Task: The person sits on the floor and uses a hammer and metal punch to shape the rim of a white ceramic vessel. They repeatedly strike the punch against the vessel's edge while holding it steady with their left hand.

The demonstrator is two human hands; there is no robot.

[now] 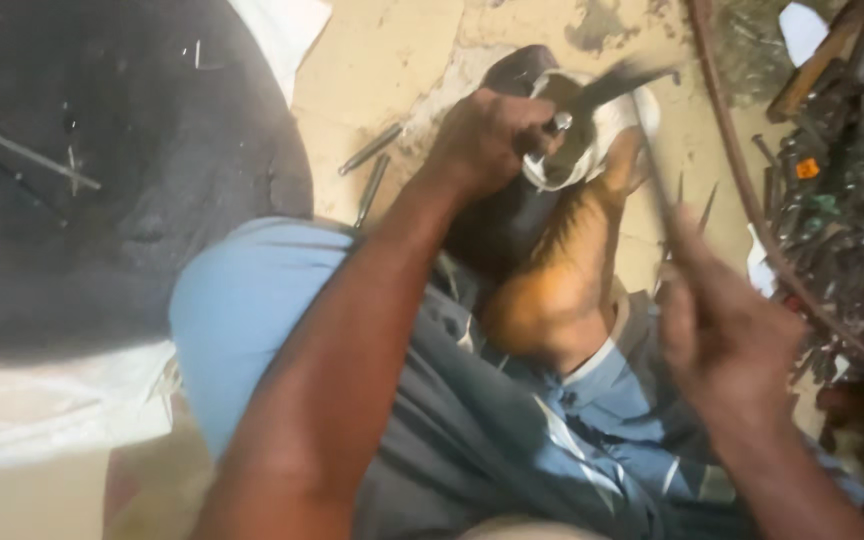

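My left hand (pixel 482 140) is closed around a small metal piece, pressing it against a dark block (pixel 517 72) wrapped partly in white cloth (pixel 620 118) on the floor. My right hand (pixel 722 325) grips the thin handle of a hammer (pixel 620 80), whose blurred dark head hangs over the block. My bare foot (pixel 572 260) rests against the block between the two hands. I sit on the floor in blue trousers.
A big dark rubber tyre (pixel 102 170) fills the left side. Two metal rods (pixel 372 165) lie on the sandy floor. A curved metal rim (pixel 752 200) and a heap of scrap tools (pixel 842 170) sit at the right.
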